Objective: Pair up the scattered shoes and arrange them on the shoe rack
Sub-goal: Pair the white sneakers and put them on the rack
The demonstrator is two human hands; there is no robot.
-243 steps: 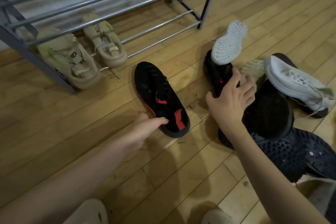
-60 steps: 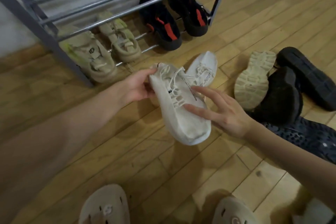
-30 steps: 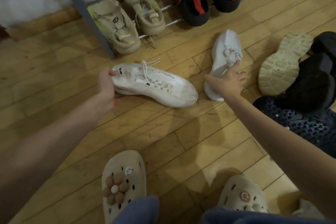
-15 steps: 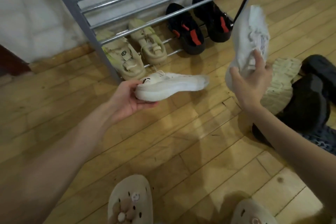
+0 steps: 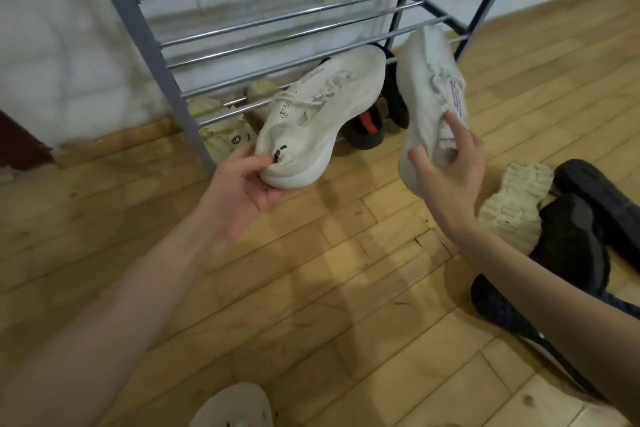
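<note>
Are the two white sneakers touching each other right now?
Apart. The head view shows a dark gap between the left-hand sneaker and the right-hand sneaker, with the black shoes visible through it.

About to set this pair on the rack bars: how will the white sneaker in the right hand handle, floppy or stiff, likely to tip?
The white sneaker probably has a soft upper: the knit dents under the right hand. It seems light, since a few fingers hold it toe-up. On the shoe rack, it may rock between the thin bars.
</note>
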